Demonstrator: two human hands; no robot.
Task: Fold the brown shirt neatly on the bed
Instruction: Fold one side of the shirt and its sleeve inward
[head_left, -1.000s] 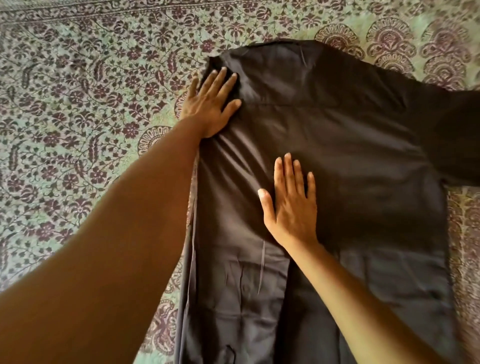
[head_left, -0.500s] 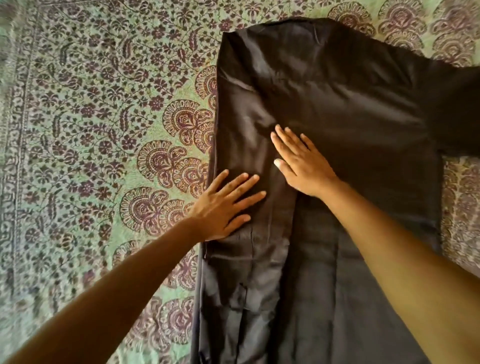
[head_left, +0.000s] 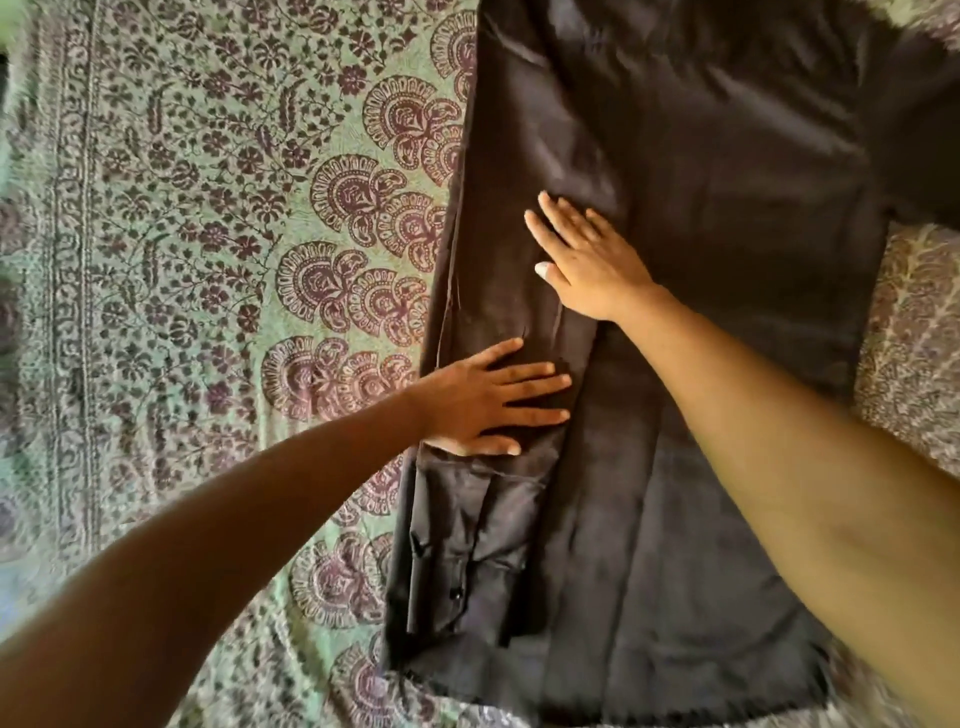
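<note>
The brown shirt (head_left: 727, 218) lies spread flat on the bed, over a green-and-maroon patterned bedspread (head_left: 208, 270), with the shoulder end away from the person. Its left side panel (head_left: 519, 156) is turned in over the body. The left sleeve (head_left: 467, 551) lies along that panel, cuff toward the hem. The right sleeve (head_left: 924, 119) is not yet folded and extends to the right.

The left hand (head_left: 483, 400) rests flat on the turned-in panel at its outer edge. The right hand (head_left: 587, 260) rests flat just beyond it, nearer the shirt's middle. Neither hand has a grip on the cloth: palms down, fingers straight and spread.

The step in hand appears to be smoothing the left fold.

1. Press with the whole palm, not the fingertips, so the thin cloth does not bunch.
2. Stroke from shoulder toward hem, along the fold line.
3. Hold one palm in place as an anchor while the other slides.
4. Check that the outer edge runs straight. It appears slightly slanted toward the hem.
5. Flatten the wrinkled sleeve near the cuff before turning in the right side.
</note>
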